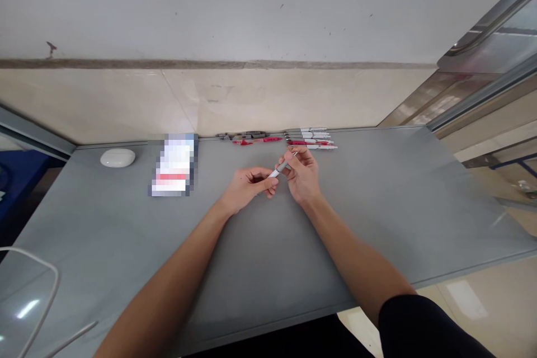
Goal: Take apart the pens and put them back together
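Between my two hands is a white and grey pen (274,173), held at a slant above the grey table (260,257). My left hand (250,183) pinches its white lower end between thumb and fingers. Around the grey upper end, the fingers of my right hand (302,173) are closed. Just beyond my right hand lies a row of white, grey and red pens (310,135), side by side. Farther left, several dark pens (243,135) and a red pen (268,139) lie near the table's back edge.
A phone with a blurred screen (173,166) lies left of my hands, and a white rounded case (118,158) sits beyond it. The wall (251,98) rises behind the table. At the lower left, a white cable (54,279) curves over the surface.
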Demonstrator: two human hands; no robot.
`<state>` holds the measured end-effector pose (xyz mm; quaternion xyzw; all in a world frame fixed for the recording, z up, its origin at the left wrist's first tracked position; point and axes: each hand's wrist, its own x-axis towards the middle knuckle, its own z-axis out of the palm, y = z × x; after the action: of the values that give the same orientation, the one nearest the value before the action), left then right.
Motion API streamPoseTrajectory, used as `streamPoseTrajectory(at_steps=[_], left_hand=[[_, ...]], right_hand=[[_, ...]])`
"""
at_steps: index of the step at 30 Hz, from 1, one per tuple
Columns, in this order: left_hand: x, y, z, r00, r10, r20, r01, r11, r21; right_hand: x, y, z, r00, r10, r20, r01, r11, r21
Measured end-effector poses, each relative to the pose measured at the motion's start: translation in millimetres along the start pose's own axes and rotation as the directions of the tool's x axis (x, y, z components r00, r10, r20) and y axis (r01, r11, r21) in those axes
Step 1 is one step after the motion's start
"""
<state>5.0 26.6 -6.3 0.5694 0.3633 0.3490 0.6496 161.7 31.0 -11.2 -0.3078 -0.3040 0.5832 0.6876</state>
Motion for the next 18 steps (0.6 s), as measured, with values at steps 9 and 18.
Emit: streamPoseTrajectory(at_steps=[9, 18], left_hand=[[-2.0, 4.6, -2.7, 0.992, -0.065, 0.111, 0.068, 0.997, -0.029], [-0.9, 6.0, -7.4, 0.974, -0.145, 0.172, 0.171, 0.975, -0.144]], right_hand=[[-2.0, -1.7, -2.9, 0.997, 0.034, 0.064, -0.034, 0.999, -0.005], [-0.8, -2.0, -2.6, 0.999, 0.037, 0.020, -0.036, 0.998, -0.060]])
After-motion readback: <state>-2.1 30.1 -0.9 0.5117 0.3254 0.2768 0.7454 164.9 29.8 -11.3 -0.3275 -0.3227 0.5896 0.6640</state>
